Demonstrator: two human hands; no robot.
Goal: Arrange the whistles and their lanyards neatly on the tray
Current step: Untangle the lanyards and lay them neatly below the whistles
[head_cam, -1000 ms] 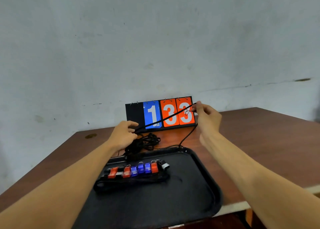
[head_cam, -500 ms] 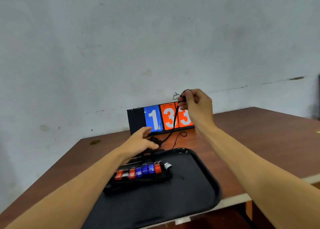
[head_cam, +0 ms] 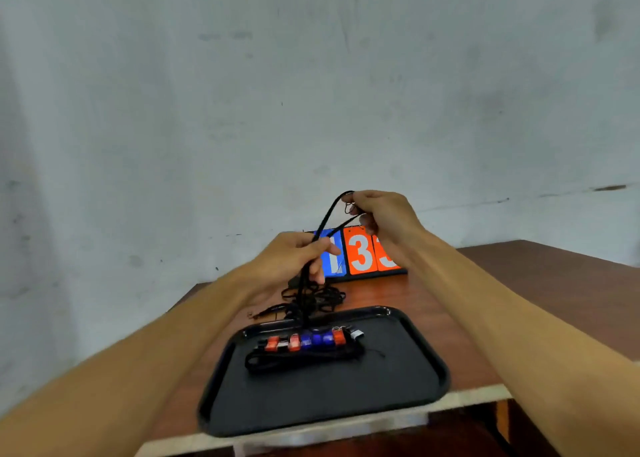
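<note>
lanyard (head_cam: 324,219) is pinched by left hand (head_cam: 294,259) and right hand (head_cam: 379,214), its blurred lower end perhaps tangled.

I see the cord (head_cam: 324,219) pinched in my fingers (head_cam: 358,198): black braided cloth, matt. Below the fingers, the tray (head_cam: 440,365) looks like black plastic, with a glossy rim and a duller floor. The whistles (head_cam: 311,339) on it are shiny red and blue plastic with small metal rings. Table (head_cam: 519,294): varnished wood, slight sheen. Behind the fingers, scoreboard (head_cam: 360,254) with smooth plastic cards; wall (head_cam: 311,93) matt, rough plaster.
</note>
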